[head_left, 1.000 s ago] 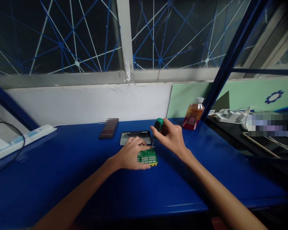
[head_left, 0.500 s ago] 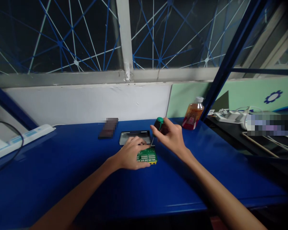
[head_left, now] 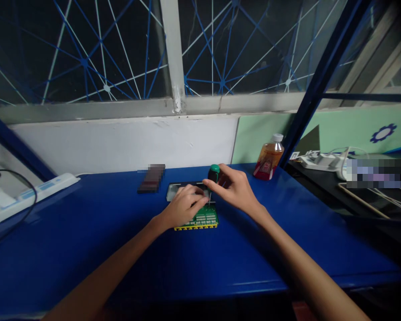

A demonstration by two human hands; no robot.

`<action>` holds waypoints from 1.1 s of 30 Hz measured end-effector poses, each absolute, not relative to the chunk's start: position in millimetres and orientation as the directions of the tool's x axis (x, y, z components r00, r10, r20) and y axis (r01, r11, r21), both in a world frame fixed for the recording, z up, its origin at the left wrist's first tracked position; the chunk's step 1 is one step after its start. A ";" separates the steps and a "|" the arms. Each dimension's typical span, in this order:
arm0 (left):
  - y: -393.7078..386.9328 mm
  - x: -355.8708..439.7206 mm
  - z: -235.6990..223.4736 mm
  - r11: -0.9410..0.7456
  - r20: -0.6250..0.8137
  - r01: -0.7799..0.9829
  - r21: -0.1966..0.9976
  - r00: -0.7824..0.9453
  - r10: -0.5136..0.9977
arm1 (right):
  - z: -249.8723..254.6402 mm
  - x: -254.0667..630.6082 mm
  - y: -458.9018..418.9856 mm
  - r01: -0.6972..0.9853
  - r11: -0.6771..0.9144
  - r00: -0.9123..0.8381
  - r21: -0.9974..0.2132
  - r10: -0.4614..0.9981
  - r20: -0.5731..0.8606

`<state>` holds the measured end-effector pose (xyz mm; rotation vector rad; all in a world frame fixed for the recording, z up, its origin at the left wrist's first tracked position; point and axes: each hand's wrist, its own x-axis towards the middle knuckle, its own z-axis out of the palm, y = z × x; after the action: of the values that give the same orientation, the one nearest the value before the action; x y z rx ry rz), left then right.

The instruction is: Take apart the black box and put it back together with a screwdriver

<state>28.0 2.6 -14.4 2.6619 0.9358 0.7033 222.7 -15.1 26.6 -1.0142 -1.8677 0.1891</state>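
A green circuit board [head_left: 206, 217] with rows of pale connectors and a yellow strip along its front edge lies on the blue table. My left hand [head_left: 183, 206] rests over its left part, fingers curled and thumb close to the screwdriver's shaft; whatever lies between those fingertips is hidden. My right hand [head_left: 237, 187] is closed around the handle of a screwdriver [head_left: 214, 173], green on top and black below. The screwdriver stands nearly upright, its thin shaft reaching down to the board's far right part. Just behind the board is a shallow grey tray-like cover [head_left: 172, 192], partly behind my left hand.
A dark flat object [head_left: 151, 179], partly blurred out, lies at the back left of the blue table [head_left: 120, 249]. A bottle of reddish drink [head_left: 270, 158] stands at the back right. At the left is a white power strip [head_left: 53, 185]; cables and adapters [head_left: 327, 161] lie at the right.
My left thumb has moved from the board's front edge up toward the screwdriver shaft, uncovering the yellow strip. The screwdriver has shifted slightly left and become more upright in my right hand.
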 end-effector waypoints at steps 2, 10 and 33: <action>4.9 29.1 -10.0 -0.756 0.391 0.522 0.394 0.649 0.652 | 26.6 224.1 -13.7 0.512 0.640 -0.220 -0.573 0.743 0.633; 16.2 35.2 -3.2 -0.730 0.415 0.358 0.583 0.641 0.646 | 16.4 227.1 -5.2 0.227 0.509 -0.217 -0.830 0.857 0.467; 10.0 42.8 -24.7 -0.719 0.534 0.275 0.638 0.515 0.670 | 5.2 217.3 -8.0 0.127 0.456 -0.192 -0.881 0.883 0.429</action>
<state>42.8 10.0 -24.7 2.2790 0.7721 1.0991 217.3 -8.0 5.2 -0.8920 -1.6321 0.8791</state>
